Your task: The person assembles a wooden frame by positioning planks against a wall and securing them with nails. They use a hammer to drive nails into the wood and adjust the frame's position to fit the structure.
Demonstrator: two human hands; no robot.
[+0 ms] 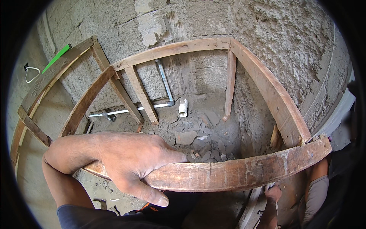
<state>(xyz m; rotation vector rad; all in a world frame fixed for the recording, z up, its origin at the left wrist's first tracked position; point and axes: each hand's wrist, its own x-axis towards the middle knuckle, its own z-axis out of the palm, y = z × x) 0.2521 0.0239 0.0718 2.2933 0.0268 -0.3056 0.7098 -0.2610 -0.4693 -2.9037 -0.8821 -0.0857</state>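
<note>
My left hand (133, 158) is closed over the near rail (225, 175) of a rough wooden frame. Its thumb presses down the rail's near face, while the fingers curl over the far side and are partly hidden. This worn, stained rail meets a side board (272, 95) at its right end. Farther off, a back rail (171, 49) with short upright posts (142, 94) stands by the wall. My right hand is not in view.
A second wooden frame section (57, 72) carries a green strip (56, 59) at the left. Inside the frame lie broken rubble (202, 143), a white pipe stub (183, 108) and thin piping (133, 108). A co-worker's hand (273, 193) touches a long pale strip at the lower right.
</note>
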